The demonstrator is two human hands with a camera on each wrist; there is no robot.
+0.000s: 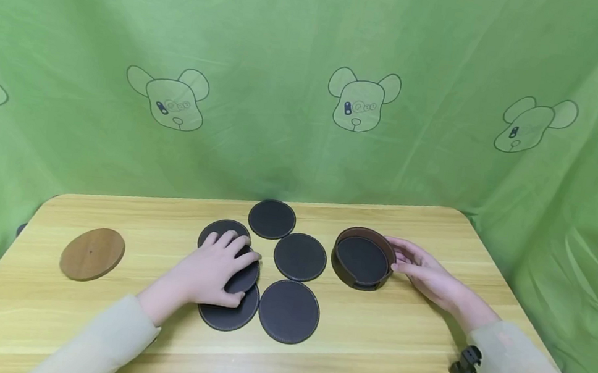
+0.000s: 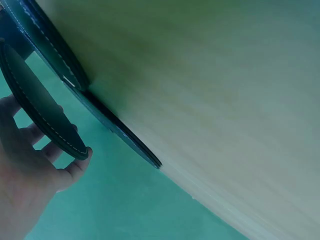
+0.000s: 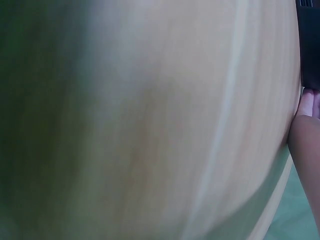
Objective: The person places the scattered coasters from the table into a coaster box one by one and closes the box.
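Coasters [image 1: 300, 256] lie mid-table [image 1: 367, 357], a wooden disc [image 1: 92, 253] to their left, a holder [image 1: 363, 260] to their right.

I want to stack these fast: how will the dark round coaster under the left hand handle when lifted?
The coaster looks thin and stitched, so probably light and slightly flexible. Lying flat, it likely needs an edge pried up by the left hand. It is unlikely to roll.
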